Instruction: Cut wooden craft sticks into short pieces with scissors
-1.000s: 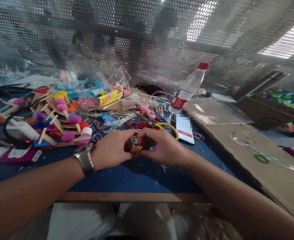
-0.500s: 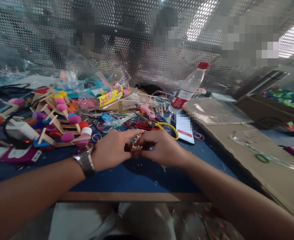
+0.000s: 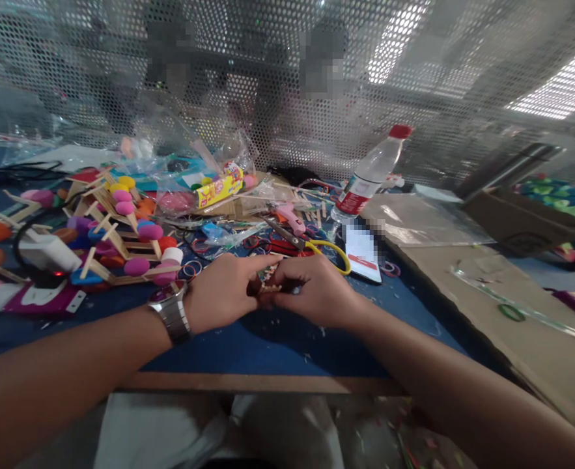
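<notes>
Over the front of the blue table, my left hand (image 3: 221, 292) and my right hand (image 3: 319, 290) meet fingertip to fingertip. Between them they pinch a small pale, knobbly piece (image 3: 270, 281), mostly covered by the fingers, so its kind cannot be made out. Both hands are closed around it. A metal watch (image 3: 172, 309) is on the left wrist. Just beyond the right hand lie scissors with yellow handles (image 3: 333, 251), blades pointing left. Close behind them is a pink glue gun (image 3: 291, 218).
Wooden stick models with coloured round pieces (image 3: 121, 241) crowd the left, beside a purple power strip (image 3: 47, 296) with a white plug. A phone (image 3: 361, 254) and a red-capped bottle (image 3: 370, 176) stand to the right. Cardboard (image 3: 463, 306) covers the right side, below a box (image 3: 516, 212).
The view has shifted slightly, so things on the table appear a little to the right. Both hands stay together on the small piece with barely any finger movement.
</notes>
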{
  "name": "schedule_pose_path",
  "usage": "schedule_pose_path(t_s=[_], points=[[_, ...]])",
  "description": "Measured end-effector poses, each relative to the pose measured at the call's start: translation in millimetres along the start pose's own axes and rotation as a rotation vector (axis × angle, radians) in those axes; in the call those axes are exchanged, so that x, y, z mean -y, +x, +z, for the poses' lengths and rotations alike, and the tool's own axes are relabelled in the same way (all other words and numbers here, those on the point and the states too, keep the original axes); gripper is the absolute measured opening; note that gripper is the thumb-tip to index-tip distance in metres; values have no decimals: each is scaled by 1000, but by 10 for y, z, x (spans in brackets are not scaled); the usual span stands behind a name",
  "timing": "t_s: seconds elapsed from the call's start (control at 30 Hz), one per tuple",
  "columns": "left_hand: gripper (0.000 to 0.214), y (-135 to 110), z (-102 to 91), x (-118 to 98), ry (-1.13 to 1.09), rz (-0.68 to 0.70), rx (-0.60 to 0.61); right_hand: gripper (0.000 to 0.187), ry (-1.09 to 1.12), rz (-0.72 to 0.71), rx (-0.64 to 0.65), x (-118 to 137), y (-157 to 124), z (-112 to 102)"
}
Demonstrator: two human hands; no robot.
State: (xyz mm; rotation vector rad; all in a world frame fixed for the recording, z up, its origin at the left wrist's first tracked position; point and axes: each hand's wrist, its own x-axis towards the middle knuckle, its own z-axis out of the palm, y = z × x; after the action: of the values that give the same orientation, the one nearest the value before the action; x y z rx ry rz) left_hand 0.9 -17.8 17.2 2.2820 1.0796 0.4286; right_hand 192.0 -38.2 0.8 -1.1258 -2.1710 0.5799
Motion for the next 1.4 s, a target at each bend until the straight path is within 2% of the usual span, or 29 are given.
schedule_pose_path(t_s=[0.1,0.3,0.53,0.67,0.83,1.07,1.27,1.4], points=[[62,10,-9,-3,-9,6,8,6,-35,-35,-7,4,-10,8],[67,7,3,24,16,36,-11,6,-53,-73,-2,-1,-23,26],[59,-3,15,36,-3,106,-32,7,-80,-123,-20,-19,-20,43],[65,-11,28,45,5,93,-25,9,-63,-181,-28,-20,-16,40],[80,-5,59,71,28,106,-29,11,-106,-265,26,-29,-18,20],[75,11,93,111,69,183,-63,14,-165,-334,-19,-30,-17,26],[77,-14,94,42,206,115,-49,9,-114,-223,-30,39,-18,32],[79,-19,104,30,259,120,-52,8,-94,-131,-37,72,-18,34]])
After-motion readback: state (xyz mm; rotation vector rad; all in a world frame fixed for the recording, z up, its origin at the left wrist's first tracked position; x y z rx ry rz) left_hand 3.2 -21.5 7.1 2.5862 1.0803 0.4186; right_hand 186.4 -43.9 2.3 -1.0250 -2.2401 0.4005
